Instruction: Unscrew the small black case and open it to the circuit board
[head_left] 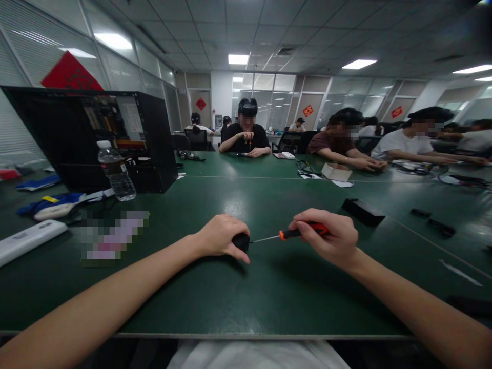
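My left hand point(225, 236) is closed around a small black object point(241, 242) on the green table, its fingers hiding much of it, so its kind does not show. In my right hand point(332, 236) is a screwdriver point(291, 233) with a black and orange handle. The thin metal shaft points left, and its tip meets or nearly meets the right side of the black object; actual contact is too small to make out. My right thumb and fingers wrap the handle.
On the left stand an open black computer case point(154, 138) and a water bottle point(117, 171), near gloves point(57, 205) and a white device point(33, 240). A black box point(363, 211) lies to the right. Beyond it is a small carton point(336, 172). Several people sit around the table.
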`<action>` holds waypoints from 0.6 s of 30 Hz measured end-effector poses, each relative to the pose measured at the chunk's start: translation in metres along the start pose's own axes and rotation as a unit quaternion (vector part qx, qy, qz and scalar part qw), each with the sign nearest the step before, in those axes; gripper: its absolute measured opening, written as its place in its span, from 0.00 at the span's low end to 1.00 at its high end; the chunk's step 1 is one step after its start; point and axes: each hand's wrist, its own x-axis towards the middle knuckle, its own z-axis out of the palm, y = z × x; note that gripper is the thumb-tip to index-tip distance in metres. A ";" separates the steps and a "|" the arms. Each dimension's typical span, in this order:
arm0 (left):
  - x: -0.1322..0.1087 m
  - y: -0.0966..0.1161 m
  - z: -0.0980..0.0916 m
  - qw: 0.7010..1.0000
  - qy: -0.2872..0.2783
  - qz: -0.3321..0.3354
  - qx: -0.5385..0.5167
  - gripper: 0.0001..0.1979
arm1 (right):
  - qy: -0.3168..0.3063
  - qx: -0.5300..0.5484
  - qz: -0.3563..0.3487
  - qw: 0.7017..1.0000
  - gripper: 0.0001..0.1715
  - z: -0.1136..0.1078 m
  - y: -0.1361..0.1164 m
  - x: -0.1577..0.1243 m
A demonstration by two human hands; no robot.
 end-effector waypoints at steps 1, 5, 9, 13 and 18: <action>0.000 0.001 0.001 1.000 0.004 0.001 0.004 0.37 | -0.006 0.006 -0.002 1.000 0.09 0.001 -0.001 0.000; 0.001 0.004 0.001 1.000 0.004 -0.003 0.020 0.34 | -0.016 0.015 -0.011 1.000 0.10 0.002 -0.002 0.000; 0.002 0.004 0.000 1.000 -0.001 -0.004 0.028 0.32 | -0.024 0.011 -0.013 1.000 0.09 0.002 -0.003 0.001; 0.002 0.004 0.001 0.999 -0.002 -0.007 0.039 0.31 | -0.034 0.005 -0.020 0.999 0.08 0.004 -0.004 0.004; 0.003 0.007 0.000 0.999 -0.007 -0.016 0.043 0.28 | -0.084 -0.002 0.034 0.996 0.06 0.004 0.005 0.007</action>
